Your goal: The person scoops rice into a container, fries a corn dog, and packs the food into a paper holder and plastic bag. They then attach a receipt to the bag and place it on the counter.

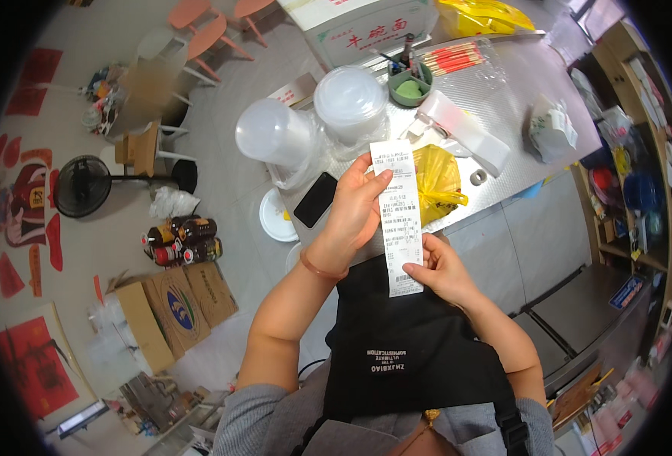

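A long white printed paper receipt is stretched between my two hands, above the table's near edge. My left hand pinches its upper part from the left, thumb on the printed face. Lower down on the right, my right hand grips the strip near its bottom end, thumb in front. Just behind the paper, partly hidden by it, a tied yellow plastic bag sits on the table. A black smartphone lies left of my left hand. A grey tape roll is right of the yellow bag.
Clear plastic containers, a green organizer with pens, wrapped chopsticks and a white bag stand on the metal-topped table. A large carton is at the back. A black fan and dark bottles are at left; shelves at right.
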{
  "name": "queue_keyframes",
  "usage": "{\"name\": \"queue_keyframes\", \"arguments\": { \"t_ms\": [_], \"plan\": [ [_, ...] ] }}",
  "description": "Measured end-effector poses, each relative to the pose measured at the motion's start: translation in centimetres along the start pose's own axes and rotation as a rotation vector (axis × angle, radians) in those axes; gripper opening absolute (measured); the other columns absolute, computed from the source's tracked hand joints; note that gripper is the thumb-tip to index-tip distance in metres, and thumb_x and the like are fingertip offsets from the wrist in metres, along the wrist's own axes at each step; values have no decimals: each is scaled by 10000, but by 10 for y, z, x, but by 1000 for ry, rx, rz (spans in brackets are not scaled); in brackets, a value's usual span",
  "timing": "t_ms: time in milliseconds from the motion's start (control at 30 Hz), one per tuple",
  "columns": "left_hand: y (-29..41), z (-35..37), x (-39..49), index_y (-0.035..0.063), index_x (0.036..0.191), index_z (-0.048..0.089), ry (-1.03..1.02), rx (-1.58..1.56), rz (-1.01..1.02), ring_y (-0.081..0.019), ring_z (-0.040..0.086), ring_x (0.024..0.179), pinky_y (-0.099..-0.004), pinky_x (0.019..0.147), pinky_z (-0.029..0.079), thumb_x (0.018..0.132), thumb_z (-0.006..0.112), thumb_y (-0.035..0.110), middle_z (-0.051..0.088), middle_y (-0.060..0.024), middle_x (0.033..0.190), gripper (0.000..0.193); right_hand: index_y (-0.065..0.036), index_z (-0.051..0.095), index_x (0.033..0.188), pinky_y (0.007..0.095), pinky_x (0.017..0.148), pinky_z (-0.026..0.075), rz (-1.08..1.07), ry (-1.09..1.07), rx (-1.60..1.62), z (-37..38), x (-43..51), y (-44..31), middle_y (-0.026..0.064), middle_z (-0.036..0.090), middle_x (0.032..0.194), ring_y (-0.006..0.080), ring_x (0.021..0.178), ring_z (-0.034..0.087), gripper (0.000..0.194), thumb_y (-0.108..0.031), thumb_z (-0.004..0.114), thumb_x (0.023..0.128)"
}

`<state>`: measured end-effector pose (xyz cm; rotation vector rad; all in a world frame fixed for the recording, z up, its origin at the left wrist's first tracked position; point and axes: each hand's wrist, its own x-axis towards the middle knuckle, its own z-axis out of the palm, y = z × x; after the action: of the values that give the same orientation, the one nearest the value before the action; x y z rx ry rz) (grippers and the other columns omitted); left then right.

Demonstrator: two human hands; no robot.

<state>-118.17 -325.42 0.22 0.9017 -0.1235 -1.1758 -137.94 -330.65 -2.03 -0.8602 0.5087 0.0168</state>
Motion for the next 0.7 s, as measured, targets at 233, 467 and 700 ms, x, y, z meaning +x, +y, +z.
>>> {"name": "queue_keyframes", "arguments": {
  "t_ms": [233,467,700],
  "plan": [
    [16,-15,30,-27,1346,382,38,0,26,-293,637,1130,-397,965,544,1011,449,28,606,-254,1242,346,34,508,1267,259,898,514,72,-18,-49,-7,37,-20,54,661,1151,91,1028,635,354,40,612,929],
    [23,-37,58,-31,1349,393,28,20,7,-299,629,1147,-416,993,528,1013,448,28,604,-250,1250,345,33,506,1300,257,909,506,105,29,-149,-33,57,-7,73,673,1138,104,1042,635,394,26,628,925],
    [11,-86,100,-36,1345,396,85,-24,-55,-316,623,1157,-436,1001,521,1014,449,30,597,-255,1263,342,-13,504,1343,287,887,519,139,123,-428,-72,45,-14,96,656,1150,180,1026,655,403,32,581,950]
  ]
}}
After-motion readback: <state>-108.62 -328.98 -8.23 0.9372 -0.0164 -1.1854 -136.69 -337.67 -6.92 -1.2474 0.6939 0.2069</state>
